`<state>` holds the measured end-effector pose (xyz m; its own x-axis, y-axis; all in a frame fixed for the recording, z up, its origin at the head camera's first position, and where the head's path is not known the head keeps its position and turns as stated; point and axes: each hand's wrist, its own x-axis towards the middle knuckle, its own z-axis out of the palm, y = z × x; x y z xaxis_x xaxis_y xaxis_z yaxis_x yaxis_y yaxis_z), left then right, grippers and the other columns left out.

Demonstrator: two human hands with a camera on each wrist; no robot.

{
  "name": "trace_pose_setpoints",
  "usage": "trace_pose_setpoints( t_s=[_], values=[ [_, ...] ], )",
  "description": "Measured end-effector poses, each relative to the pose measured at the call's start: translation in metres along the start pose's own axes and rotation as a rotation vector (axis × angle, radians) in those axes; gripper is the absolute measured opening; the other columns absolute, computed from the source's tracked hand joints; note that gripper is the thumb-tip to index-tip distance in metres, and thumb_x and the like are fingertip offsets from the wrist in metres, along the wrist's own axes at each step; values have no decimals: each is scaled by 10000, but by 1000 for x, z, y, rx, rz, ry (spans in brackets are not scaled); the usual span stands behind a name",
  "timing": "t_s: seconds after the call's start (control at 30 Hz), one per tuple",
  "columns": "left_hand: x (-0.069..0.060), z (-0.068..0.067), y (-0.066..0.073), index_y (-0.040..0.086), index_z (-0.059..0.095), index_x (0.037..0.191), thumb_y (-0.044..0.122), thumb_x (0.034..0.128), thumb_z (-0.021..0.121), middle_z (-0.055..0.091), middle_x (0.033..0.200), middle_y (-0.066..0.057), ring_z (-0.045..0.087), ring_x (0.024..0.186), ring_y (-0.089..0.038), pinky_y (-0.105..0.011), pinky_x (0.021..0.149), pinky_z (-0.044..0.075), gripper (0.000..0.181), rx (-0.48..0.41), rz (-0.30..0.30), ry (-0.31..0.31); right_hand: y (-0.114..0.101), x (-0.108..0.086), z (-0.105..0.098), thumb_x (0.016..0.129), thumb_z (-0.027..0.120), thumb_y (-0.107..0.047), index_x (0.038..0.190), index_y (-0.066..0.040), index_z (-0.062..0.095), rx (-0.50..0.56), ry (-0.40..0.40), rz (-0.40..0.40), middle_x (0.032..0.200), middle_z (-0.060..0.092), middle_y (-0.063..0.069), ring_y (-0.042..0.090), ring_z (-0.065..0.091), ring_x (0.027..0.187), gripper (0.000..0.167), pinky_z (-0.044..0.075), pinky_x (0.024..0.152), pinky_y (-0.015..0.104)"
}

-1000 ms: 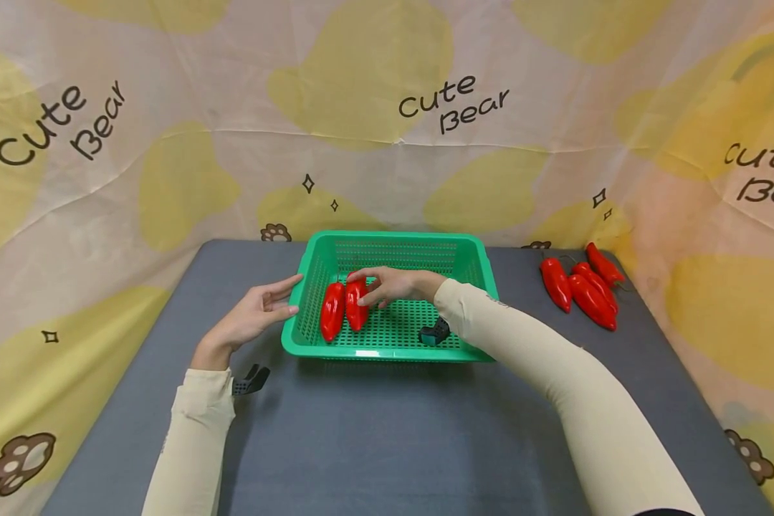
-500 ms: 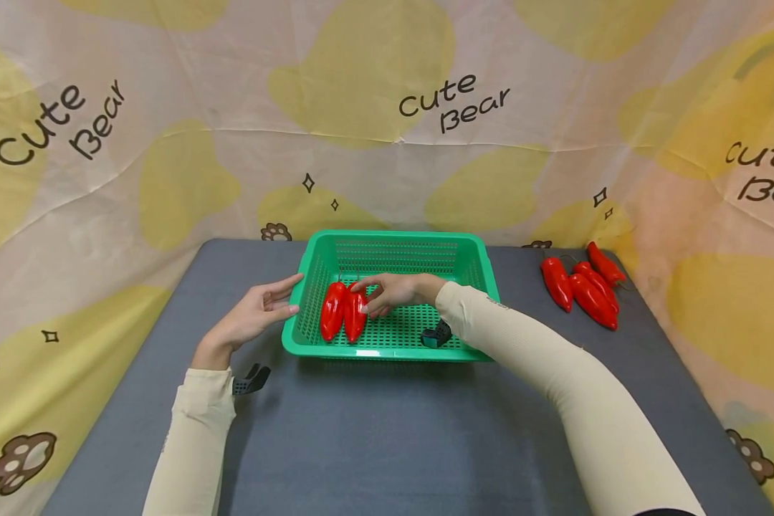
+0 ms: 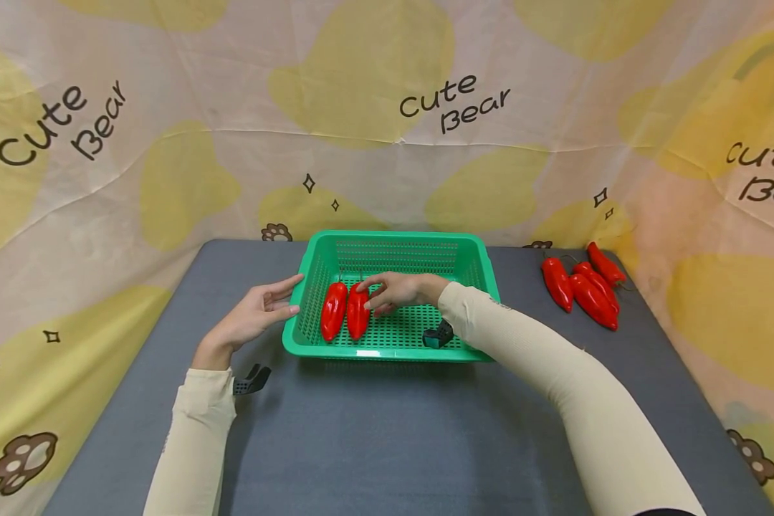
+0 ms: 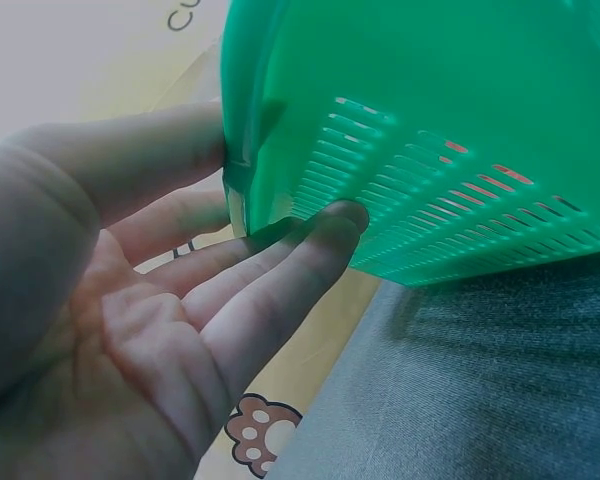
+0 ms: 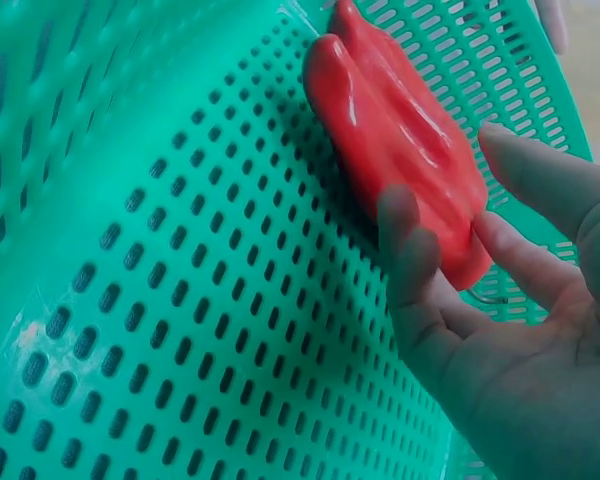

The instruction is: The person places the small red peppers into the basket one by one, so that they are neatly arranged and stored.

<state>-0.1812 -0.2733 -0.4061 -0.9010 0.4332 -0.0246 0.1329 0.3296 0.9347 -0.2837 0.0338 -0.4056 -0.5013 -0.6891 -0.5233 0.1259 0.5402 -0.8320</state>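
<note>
A green plastic basket (image 3: 393,354) with slotted walls stands on the table. Two glossy red peppers lie side by side on its floor: a left pepper (image 3: 333,312) and a right pepper (image 3: 357,319). Reaching into the basket, my right hand (image 3: 396,290) has its fingertips against the right pepper near the stem end; in the right wrist view its fingers (image 5: 412,255) are loosely bent beside that pepper. My left hand (image 3: 251,313) touches the basket's left rim and outer wall with fairly straight fingers (image 4: 300,265).
Several more red peppers (image 3: 593,301) lie grouped on the table's right side. The grey table (image 3: 387,430) extends in front of the basket. Behind and beside it hangs a yellow-patterned cloth (image 3: 361,86) with "Cute Bear" lettering.
The right pepper shifted left and toward me against the left one, then slightly back right, leaving a small gap. My right hand moved slightly right. The left hand stayed at the rim.
</note>
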Motion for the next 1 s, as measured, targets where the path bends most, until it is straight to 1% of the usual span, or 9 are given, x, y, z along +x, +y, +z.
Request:
trace_pose_setpoints(
  t_s=[0.13,0.23,0.5,0.67,0.87,1.0],
  values=[
    [0,0,-1,27,273,1596,149,1016,619,252,1670,-175,403,1447,-433,-116,970,482,686,18,-6,7,0,1,0,1021,589,-85,1530,-82,392,76,-32,-9,1487,506,162,328,646,1237,546,492,1103,437],
    [0,0,-2,46,284,1596,163,1019,617,244,1678,-148,391,1461,-430,-100,975,466,677,39,-13,14,1,1,0,1025,580,-88,1539,-78,370,113,-55,-8,1501,487,171,366,613,1291,555,467,1127,452],
    [0,0,-3,46,282,1597,162,1021,613,246,1676,-152,398,1455,-430,-109,975,472,674,43,-10,13,4,2,0,1021,593,-109,1546,-99,354,140,-77,-13,1495,496,160,378,623,1276,576,470,1121,474],
    [1,0,-2,32,278,1595,144,1021,610,247,1674,-162,402,1450,-426,-118,970,482,673,35,3,8,4,2,0,1031,576,-110,1546,-99,345,166,-87,-14,1507,480,162,397,599,1303,564,455,1135,486],
    [1,0,-2,25,279,1593,137,1021,608,254,1669,-176,407,1444,-436,-121,964,488,669,32,8,7,4,3,1,1042,557,-115,1546,-111,344,192,-69,3,1515,475,170,401,580,1324,547,439,1148,490],
    [0,0,-2,23,275,1593,127,1017,612,263,1663,-188,413,1437,-436,-127,962,496,676,17,9,5,5,3,1,1040,562,-119,1544,-101,345,200,-61,3,1514,459,175,419,573,1324,550,426,1156,509]
  ],
)
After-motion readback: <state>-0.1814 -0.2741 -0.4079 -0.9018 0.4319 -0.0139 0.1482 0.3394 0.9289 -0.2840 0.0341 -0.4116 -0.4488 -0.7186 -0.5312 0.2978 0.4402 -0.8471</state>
